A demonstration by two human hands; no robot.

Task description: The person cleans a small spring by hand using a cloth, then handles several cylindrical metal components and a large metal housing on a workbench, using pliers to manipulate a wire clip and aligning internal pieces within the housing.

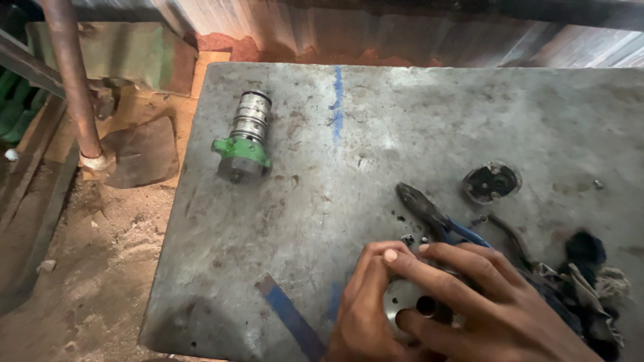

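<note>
Pressing down together, the left hand [365, 305] and right hand [483, 298] curl their fingers around a round metal part [408, 303] at the near edge of the steel table [402, 127], steadying it flat. Pliers [436, 218] lie just behind; a green-collared cylinder [247, 137] rests well apart.

Grey metal table [376, 134] carries cylinder part [245, 137], pliers [436, 218].

Open grey table top [376, 134] across the middle — edges crowded.
Blocked left by green-collared cylinder [245, 137], right by pliers [436, 218], round disc [492, 182], rags [590, 275].
</note>
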